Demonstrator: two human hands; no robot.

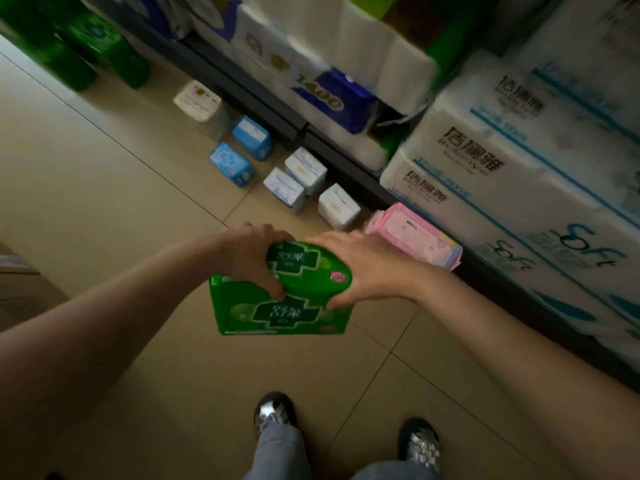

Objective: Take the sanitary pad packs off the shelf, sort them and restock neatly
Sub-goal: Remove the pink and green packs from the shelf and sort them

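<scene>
Two shoes (273,414) and grey trouser legs (280,455) are showing at the bottom, standing on the tiled floor (104,202). Above them both hands are holding two green packs in the air over the floor. The left hand (252,258) is curling its fingers round the left end of the upper green pack (308,271), thumb pressing at its lower edge. The right hand (367,271) is gripping the right end, fingers over the top, thumb beneath. The lower green pack (277,313) is lying against the upper one, its long axis running left to right, printed face toward the camera.

Just beyond the right hand a pink pack (412,237) is lying on the floor by the shelf base (346,161). Farther off, white packs (304,188) and blue packs (239,150) are standing in loose rows along that base. Large tissue bundles (502,174) are filling the shelf to the right.
</scene>
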